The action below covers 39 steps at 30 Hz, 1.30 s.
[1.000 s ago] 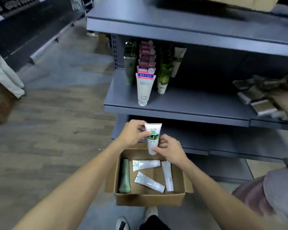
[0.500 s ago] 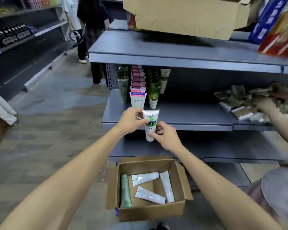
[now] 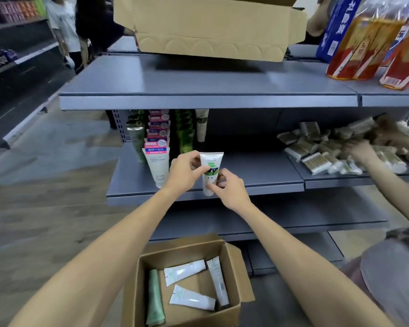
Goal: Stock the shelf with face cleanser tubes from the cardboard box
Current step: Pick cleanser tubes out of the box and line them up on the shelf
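Over shelf (image 3: 257,168), tube (image 3: 211,171) raised higher.

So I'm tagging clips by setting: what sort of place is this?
Probably a shop aisle: grey metal shelves, tubes lined up facing out, and an open cardboard box of stock on the floor.

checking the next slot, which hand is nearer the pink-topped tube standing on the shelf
Left. The left hand is just right of the pink-topped tube; the right hand is farther right, beyond the held tube.
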Each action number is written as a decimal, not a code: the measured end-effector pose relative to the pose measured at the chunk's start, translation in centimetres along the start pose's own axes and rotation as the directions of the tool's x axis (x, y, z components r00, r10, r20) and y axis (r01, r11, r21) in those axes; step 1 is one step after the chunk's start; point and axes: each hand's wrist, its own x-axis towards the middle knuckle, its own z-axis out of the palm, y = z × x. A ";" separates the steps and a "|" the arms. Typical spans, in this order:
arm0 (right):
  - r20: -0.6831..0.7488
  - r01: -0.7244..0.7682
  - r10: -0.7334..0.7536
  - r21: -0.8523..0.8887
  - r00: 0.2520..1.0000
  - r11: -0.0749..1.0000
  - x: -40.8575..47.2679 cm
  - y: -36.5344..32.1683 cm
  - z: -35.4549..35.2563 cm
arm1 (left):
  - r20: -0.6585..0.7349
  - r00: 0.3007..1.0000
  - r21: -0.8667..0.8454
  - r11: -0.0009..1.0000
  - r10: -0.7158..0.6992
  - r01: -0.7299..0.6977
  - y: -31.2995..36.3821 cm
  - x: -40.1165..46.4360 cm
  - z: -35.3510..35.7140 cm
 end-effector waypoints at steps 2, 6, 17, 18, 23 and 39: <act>0.002 -0.004 0.004 0.000 1.000 1.000 1.4 1.0 -0.4 | -0.026 1.000 0.028 1.000 -0.005 0.006 0.1 1.1 1.0; 0.000 -0.019 0.019 -0.004 1.000 1.000 4.1 3.0 -0.9 | -0.082 0.996 0.071 0.997 -0.021 0.026 0.4 3.0 3.0; 0.035 -0.029 0.029 -0.012 0.999 1.000 10.8 6.9 -0.4 | -0.134 0.976 0.006 0.984 -0.174 0.177 -1.4 7.6 6.1; 0.037 -0.015 0.016 -0.022 0.999 1.000 11.4 7.0 -0.3 | -0.147 0.972 0.007 0.982 -0.184 0.187 -1.6 8.0 6.3; 0.034 0.037 -0.035 -0.039 0.999 0.999 13.8 7.8 0.1 | -0.234 0.953 0.036 0.978 -0.191 0.204 -3.0 9.8 7.9; 0.054 0.158 -0.149 -0.244 0.987 0.957 24.1 7.8 1.9 | -0.496 0.820 0.291 0.835 -0.285 0.466 -4.3 18.7 11.3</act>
